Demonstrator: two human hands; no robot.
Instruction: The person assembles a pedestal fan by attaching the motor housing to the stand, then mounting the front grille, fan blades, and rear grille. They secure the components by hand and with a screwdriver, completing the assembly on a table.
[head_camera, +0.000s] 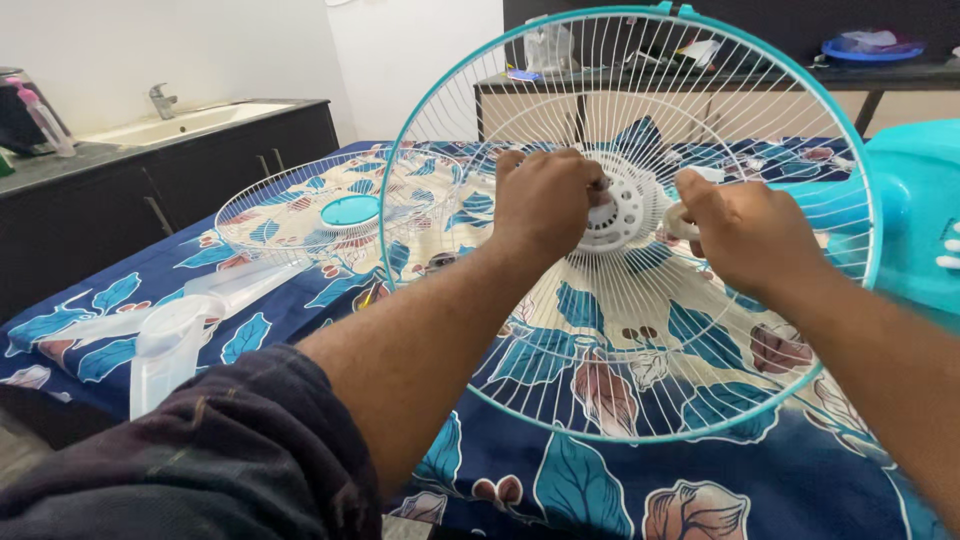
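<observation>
Spread across the whole work surface is a dark blue cloth (560, 480) printed with teal leaves and pale flowers; behind it stand a dark cabinet with a white sink (190, 122) and tap, and a black shelf (900, 75) carrying a blue dish.

From the head camera, the rear fan guard (640, 330), a round cage of thin white wires with a teal rim, stands upright on the cloth, fixed at its white hub (622, 215) to the teal fan body (915, 215) at the right. The left hand (545, 200) is closed with fingertips pinched at the hub's left side. The right hand (745, 235) is clamped on a white ring-shaped nut (682, 222) at the hub's right side.

A second guard (320, 205), with a teal centre disc, lies flat on the cloth further left, and the translucent fan blade (175, 335) lies near the cloth's left edge, well apart from both hands.

The upright guard looks light but springy; its wires would likely bend under a squeeze, so the rim or hub seem the safer holds.
</observation>
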